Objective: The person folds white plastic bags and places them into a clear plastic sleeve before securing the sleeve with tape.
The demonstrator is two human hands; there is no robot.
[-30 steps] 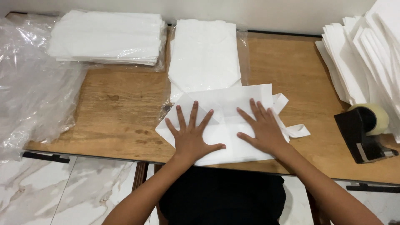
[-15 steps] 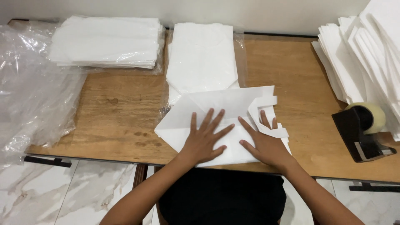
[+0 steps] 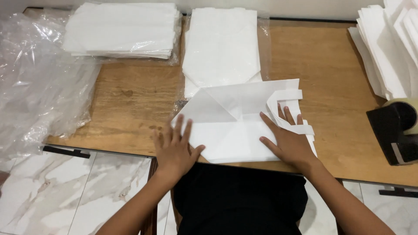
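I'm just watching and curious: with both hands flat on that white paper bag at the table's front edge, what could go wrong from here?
The paper bag lies right at the table edge; a push might slide it off. The right hand lies on the bag's handle strips, which could crease. The left hand only covers one corner, so the fold might spring open.

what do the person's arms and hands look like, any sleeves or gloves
Both forearms are bare, with no sleeves in view. The left hand and right hand wear no gloves, and no rings, watch or bracelets show. The person wears a dark garment.
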